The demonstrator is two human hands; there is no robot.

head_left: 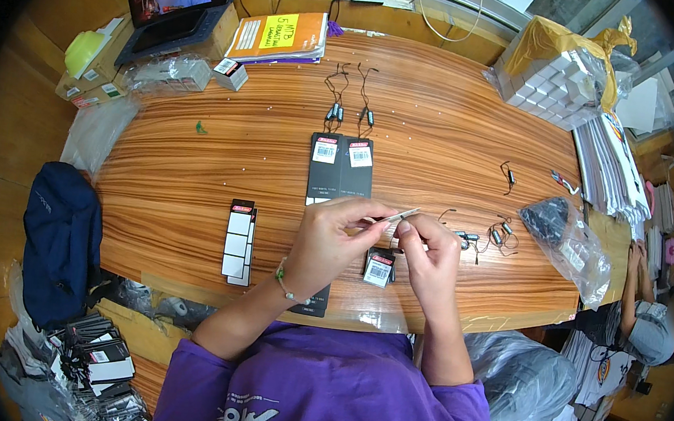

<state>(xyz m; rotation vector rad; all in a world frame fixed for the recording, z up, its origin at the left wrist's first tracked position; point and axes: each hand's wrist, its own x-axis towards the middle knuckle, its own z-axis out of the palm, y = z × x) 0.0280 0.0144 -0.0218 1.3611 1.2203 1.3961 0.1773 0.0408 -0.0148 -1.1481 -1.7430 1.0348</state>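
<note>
Between the fingers of my left hand (pixel 337 231) is a small hang tag (pixel 398 215), held tilted and nearly edge-on above the table. My right hand (pixel 430 256) pinches at the tag's right end; a thin dark tag string seems to run from its fingertips, mostly hidden. Just below the hands lies a small stack of black tags with white labels (pixel 378 270). Beyond them, two long black hang tags (pixel 326 163) lie side by side, their looped black strings (pixel 337 97) stretched away from me. More black tags (pixel 312 301) lie partly under my left forearm.
Loose black strings (pixel 500 234) lie right of my hands, beside a clear bag of black strings (pixel 565 241). Black-and-white tag strips (pixel 238 242) lie at left. Farther back are a laptop (pixel 176 12), an orange folder (pixel 289 35) and bagged white boxes (pixel 548 81). Another person (pixel 655 322) sits at right.
</note>
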